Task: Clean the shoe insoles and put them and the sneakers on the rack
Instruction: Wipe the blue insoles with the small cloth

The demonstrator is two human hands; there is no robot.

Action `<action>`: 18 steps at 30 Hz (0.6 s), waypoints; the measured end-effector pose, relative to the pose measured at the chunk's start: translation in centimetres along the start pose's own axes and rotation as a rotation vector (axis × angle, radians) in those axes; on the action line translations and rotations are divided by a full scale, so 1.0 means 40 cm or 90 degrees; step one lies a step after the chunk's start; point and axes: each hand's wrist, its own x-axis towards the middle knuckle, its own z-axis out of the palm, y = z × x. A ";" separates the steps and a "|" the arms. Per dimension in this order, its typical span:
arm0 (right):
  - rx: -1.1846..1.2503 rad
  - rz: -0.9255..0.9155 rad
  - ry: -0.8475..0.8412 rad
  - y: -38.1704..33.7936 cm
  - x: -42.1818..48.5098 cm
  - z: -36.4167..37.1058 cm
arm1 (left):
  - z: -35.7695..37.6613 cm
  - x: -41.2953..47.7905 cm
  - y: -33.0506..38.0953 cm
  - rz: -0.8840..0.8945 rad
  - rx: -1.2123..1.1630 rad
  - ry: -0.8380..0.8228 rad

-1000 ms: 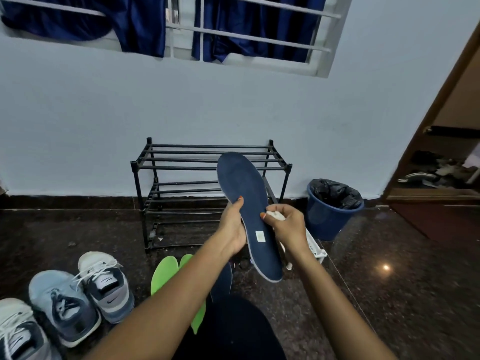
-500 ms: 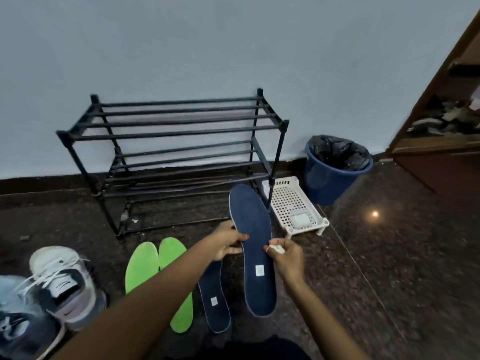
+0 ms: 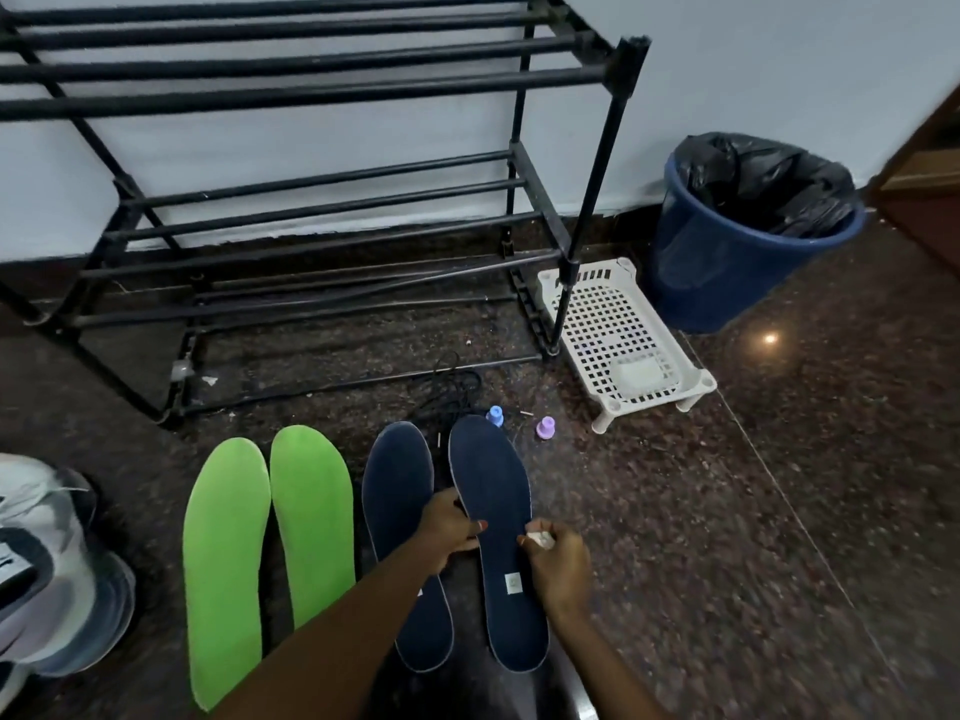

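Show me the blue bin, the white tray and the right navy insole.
blue bin [image 3: 727, 283], head view, outer wall.
white tray [image 3: 608, 319], head view, bare perforated floor.
right navy insole [image 3: 491, 470], head view, toe end.

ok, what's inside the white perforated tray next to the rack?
One pale flat piece at the near end of the tray; what it is, I cannot tell. The rack leg covers a strip of the far corner.
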 end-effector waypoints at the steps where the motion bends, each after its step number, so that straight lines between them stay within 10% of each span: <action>1: -0.006 -0.003 0.002 0.004 0.008 0.006 | -0.001 0.014 -0.002 0.003 0.002 0.009; 18: -0.026 -0.119 -0.111 -0.056 0.018 -0.013 | -0.024 -0.037 0.045 0.055 0.112 0.082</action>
